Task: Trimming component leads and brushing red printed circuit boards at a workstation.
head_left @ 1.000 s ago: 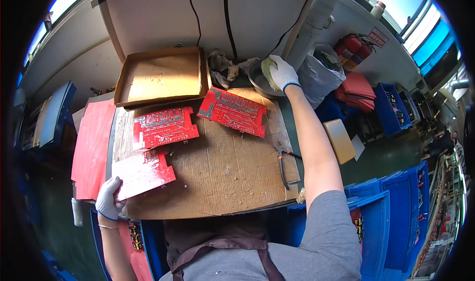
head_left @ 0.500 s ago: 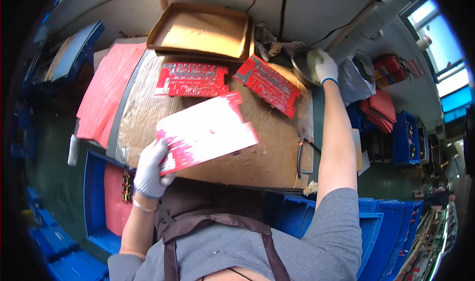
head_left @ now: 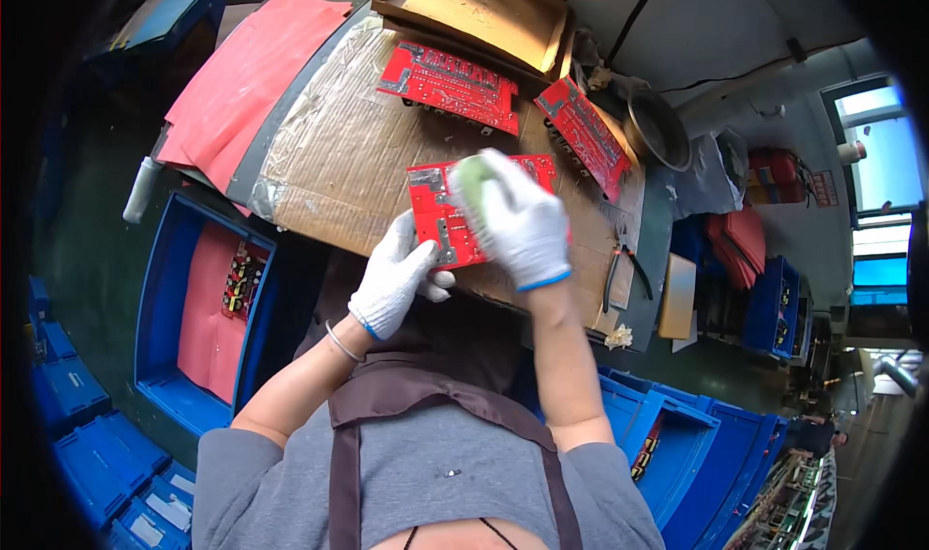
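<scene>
The left hand in a white knitted glove (head_left: 395,274) is clamped on the near left corner of a red rectangular circuit board with silvery tracks (head_left: 434,202), held above the table's near edge, while the right hand in a matching white glove (head_left: 527,226), fingers closed round a soft green pad (head_left: 471,184), has it against the board's upper face; this looks like wiping, best done with a firm edge pinch and light, even strokes across the raised solder; beyond, a worn brown cardboard sheet (head_left: 329,182) bears two more red circuit boards (head_left: 460,86) and dark-handled pliers (head_left: 612,277), with a round grey metal bowl (head_left: 660,132) at the far right, a blue plastic bin (head_left: 160,289) at the lower left and a bright window (head_left: 876,178) beyond
</scene>
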`<state>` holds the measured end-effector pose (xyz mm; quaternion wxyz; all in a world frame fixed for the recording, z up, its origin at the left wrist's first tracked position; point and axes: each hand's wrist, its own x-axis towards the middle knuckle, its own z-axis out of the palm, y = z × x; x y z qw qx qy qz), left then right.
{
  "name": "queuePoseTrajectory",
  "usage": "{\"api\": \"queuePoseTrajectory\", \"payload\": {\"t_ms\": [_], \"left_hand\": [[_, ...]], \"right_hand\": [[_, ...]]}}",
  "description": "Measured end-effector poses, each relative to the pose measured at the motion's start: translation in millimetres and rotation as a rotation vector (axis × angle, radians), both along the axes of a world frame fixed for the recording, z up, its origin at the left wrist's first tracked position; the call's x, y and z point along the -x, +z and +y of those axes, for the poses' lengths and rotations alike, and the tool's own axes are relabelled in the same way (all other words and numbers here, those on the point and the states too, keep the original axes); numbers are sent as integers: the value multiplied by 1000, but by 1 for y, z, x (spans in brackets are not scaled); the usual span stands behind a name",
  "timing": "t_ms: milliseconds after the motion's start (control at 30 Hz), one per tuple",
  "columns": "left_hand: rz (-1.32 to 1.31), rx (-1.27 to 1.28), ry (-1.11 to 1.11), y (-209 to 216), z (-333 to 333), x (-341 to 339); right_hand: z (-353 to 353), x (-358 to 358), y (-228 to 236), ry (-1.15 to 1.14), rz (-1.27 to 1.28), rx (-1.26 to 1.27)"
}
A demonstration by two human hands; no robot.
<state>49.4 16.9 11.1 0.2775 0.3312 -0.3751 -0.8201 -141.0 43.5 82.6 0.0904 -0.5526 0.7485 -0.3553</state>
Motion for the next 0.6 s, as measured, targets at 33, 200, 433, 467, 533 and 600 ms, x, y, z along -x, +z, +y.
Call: {"api": "queuePoseTrajectory", "payload": {"t_ms": [33,200,433,467,533,600], "left_hand": [[13,9,-17,3,2,2],[128,58,-41,-7,-9,6],[238,8,-183,-16,-23,-4],[262,2,-192,-19,-20,-2],[413,-72,-87,-32,-10,-3],[569,-9,-154,-28,-14,1]], "right_hand": [[2,34,2,-145,-94,10],[19,-46,-4,112,99,-15],[25,6,-1,-170,-234,19],[29,-14,-13,13,22,127],[11,-75,7,155,108,-39],[-19,-45,-1,87,285,104]]}}
